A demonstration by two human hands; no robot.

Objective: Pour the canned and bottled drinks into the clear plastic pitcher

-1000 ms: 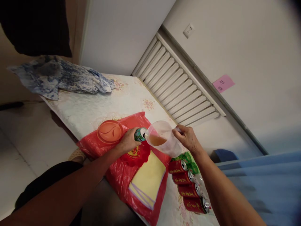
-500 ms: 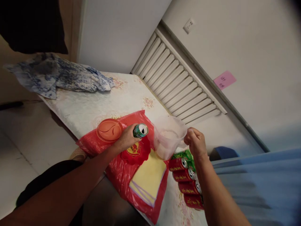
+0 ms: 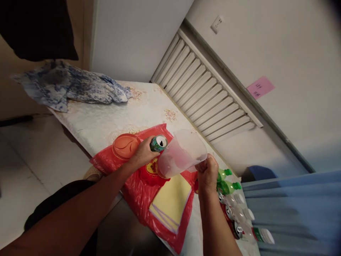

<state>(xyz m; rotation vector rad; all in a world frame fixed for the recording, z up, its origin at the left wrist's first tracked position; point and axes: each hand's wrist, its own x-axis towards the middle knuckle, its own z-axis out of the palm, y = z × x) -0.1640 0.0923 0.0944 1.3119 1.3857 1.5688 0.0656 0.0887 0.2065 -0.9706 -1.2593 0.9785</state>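
Observation:
My left hand [image 3: 145, 153] is wrapped around a small green drink can [image 3: 159, 143], its opened top facing up toward me. Held by its handle in my right hand [image 3: 209, 172], a translucent plastic pitcher [image 3: 183, 153] tilts with its mouth toward the upper right, close beside the can. Below both is a red scalloped dish [image 3: 149, 177] with a yellow emblem, partly covered by the pitcher. An orange round lid [image 3: 125, 145] lies left of my left hand. A folded yellow cloth [image 3: 173, 201] rests on the red plastic bag [image 3: 135, 199].
Red cans [image 3: 236, 229], green bottles [image 3: 229, 186] and clear bottles [image 3: 247, 214] stand or lie at the right, partly behind my right forearm. A blue-and-white cloth [image 3: 90, 87] lies at the table's [image 3: 149, 110] far left. A white radiator [image 3: 202, 85] lines the wall.
My right hand has brought the pitcher left and tilted it, so it is now near the can and over the dish. My left hand keeps hold of the can, nearly in place.

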